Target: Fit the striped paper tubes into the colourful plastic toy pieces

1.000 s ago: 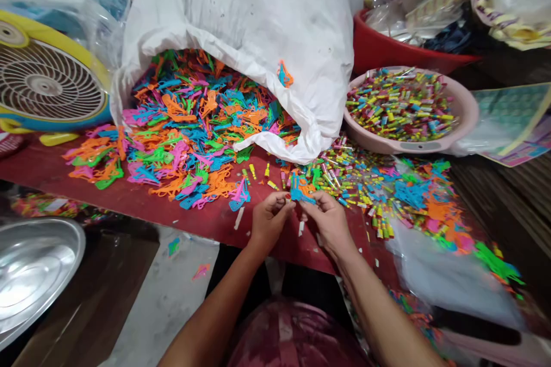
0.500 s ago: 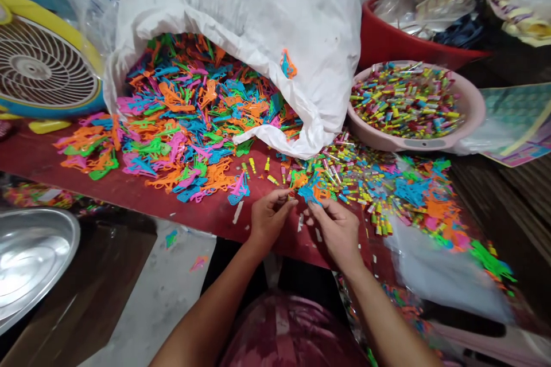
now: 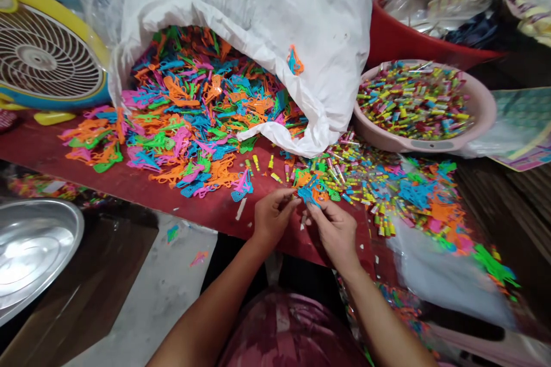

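Note:
Low over the red tabletop [image 3: 224, 215], my two hands work close together. Thumb and fingers of my right hand [image 3: 336, 232] pinch a blue plastic toy piece [image 3: 309, 195]. My left hand [image 3: 274, 215] is closed in a pinch just beside it; what sits between its fingertips is too small to make out. Just past the fingers lie orange and green plastic pieces and a few small yellow-and-red tubes [image 3: 271, 161]. Beyond them, a heap of colourful flat plastic toy pieces [image 3: 181, 143] spills from a large white sack [image 3: 275, 6].
Right of the sack, a pink basin [image 3: 486, 106] holds many small tubes, with more tubes [image 3: 383, 223] scattered before it. Clear plastic bags [image 3: 443, 275] lie at the right. A yellow-and-blue fan [image 3: 47, 57] stands left, above a metal bowl [image 3: 34, 258]. Behind is a red tub [image 3: 396, 40].
The view has shifted slightly. My left hand has come a little nearer to the blue piece, which my right hand still holds.

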A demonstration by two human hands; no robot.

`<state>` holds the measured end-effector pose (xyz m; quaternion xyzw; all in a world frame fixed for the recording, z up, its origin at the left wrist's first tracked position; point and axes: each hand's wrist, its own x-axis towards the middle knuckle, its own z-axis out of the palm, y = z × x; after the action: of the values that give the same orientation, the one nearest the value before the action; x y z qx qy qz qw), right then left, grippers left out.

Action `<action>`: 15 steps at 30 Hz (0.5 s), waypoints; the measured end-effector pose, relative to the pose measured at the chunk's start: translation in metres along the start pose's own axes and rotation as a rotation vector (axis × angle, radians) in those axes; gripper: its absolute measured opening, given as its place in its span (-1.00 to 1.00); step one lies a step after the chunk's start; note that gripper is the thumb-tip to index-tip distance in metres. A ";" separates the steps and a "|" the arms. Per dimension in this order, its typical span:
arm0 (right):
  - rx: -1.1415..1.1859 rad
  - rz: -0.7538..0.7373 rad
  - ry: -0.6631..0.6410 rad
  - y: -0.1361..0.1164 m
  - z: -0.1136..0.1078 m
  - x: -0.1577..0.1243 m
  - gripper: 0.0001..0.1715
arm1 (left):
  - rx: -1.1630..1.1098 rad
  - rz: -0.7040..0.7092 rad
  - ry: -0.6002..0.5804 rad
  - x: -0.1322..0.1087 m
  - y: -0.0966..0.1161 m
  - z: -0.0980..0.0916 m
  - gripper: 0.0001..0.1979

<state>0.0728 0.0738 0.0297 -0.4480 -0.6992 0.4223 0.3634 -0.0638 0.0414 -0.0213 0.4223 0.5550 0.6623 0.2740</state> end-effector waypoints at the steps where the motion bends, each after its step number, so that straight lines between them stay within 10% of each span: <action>1: -0.016 -0.012 -0.006 0.000 -0.001 0.000 -0.70 | 0.025 0.040 0.016 -0.001 0.000 0.000 -0.80; 15: 0.031 0.071 -0.150 -0.002 -0.010 0.006 -0.61 | 0.299 0.220 0.015 -0.004 0.001 -0.001 -0.86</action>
<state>0.0789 0.0819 0.0366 -0.4341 -0.7015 0.4780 0.3016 -0.0626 0.0373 -0.0210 0.5115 0.5996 0.6016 0.1300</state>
